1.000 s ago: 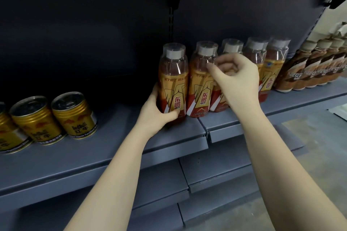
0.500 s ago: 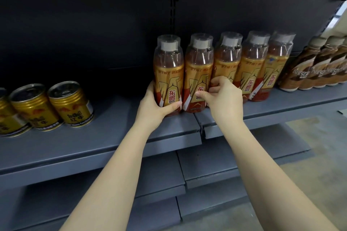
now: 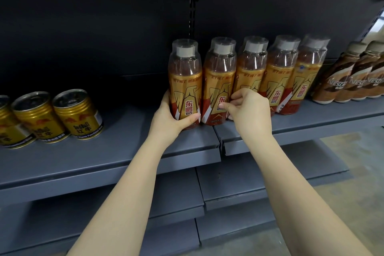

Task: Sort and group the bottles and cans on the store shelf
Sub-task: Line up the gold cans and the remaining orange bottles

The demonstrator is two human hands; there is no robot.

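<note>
Several orange energy-drink bottles with clear overcaps stand in a row on the grey shelf (image 3: 124, 151). My left hand (image 3: 170, 118) wraps the base of the leftmost bottle (image 3: 185, 81), thumb across its front. The second bottle (image 3: 219, 81) stands close beside it. My right hand (image 3: 247, 110) pinches at the lower part of the third bottle (image 3: 252, 68), fingers curled between the second and third. Two more such bottles (image 3: 282, 72) follow to the right. Gold Red Bull cans (image 3: 78, 114) stand at the left of the shelf.
Brown Nescafe bottles (image 3: 336, 75) line the shelf's right end. A wide bare stretch of shelf lies between the cans and the orange bottles. Lower grey shelves (image 3: 249, 183) jut out beneath my arms; the floor shows at the lower right.
My right hand dropped from the bottle tops to their lower labels. The left hand kept its hold on the leftmost bottle. The bottles now stand in a tighter, straighter row.
</note>
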